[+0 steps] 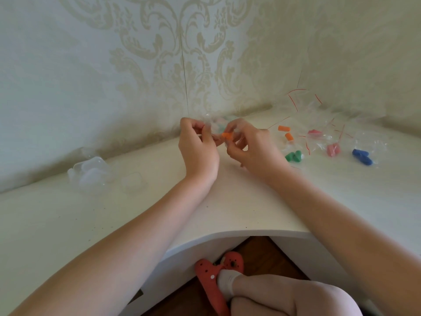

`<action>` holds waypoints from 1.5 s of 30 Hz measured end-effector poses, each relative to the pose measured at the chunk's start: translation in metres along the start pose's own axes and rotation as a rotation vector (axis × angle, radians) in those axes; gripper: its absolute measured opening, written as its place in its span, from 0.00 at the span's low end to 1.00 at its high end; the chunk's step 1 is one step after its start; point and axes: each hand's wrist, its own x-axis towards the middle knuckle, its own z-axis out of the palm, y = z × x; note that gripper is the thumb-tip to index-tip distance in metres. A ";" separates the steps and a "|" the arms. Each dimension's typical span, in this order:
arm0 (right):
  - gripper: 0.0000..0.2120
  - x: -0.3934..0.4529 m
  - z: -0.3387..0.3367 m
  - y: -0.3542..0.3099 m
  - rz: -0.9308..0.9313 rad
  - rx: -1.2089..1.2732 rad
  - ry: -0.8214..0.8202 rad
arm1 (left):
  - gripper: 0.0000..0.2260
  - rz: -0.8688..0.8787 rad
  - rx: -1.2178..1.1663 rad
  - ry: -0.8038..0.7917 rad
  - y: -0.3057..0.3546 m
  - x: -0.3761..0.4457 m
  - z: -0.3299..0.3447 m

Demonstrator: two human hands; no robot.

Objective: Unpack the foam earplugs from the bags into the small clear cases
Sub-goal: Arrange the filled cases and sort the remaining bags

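My left hand and right hand both pinch a little clear bag above the desk's back corner. An orange earplug sits inside. I should pull slowly so it won't pop away.

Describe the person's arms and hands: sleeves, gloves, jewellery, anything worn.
Both arms are bare along all that shows, with no sleeve in view. The left hand and the right hand wear no gloves. No ring, watch or bracelet shows on either wrist or on the fingers that can be seen. No markings are visible.
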 end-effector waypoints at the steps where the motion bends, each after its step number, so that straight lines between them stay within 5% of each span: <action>1: 0.06 -0.001 0.000 -0.001 -0.032 -0.017 0.017 | 0.11 -0.032 -0.035 0.002 0.001 0.000 0.000; 9: 0.03 -0.004 0.002 -0.003 -0.096 -0.024 0.011 | 0.10 -0.209 -0.093 0.097 0.001 0.008 -0.003; 16: 0.03 -0.003 -0.002 -0.009 0.182 0.376 0.089 | 0.10 -0.384 -0.195 0.134 0.002 0.012 -0.005; 26: 0.08 0.008 -0.011 -0.008 0.473 0.888 0.306 | 0.10 -0.149 -0.125 0.186 0.011 0.011 -0.011; 35: 0.02 0.005 -0.007 -0.005 0.393 0.743 0.071 | 0.14 0.125 0.105 -0.118 0.000 0.004 -0.006; 41: 0.03 0.013 -0.023 0.013 0.279 0.305 0.351 | 0.08 0.199 0.235 -0.302 -0.002 0.001 -0.003; 45: 0.02 0.037 -0.059 0.041 0.375 0.097 0.560 | 0.11 0.232 0.282 -0.338 -0.003 -0.001 -0.001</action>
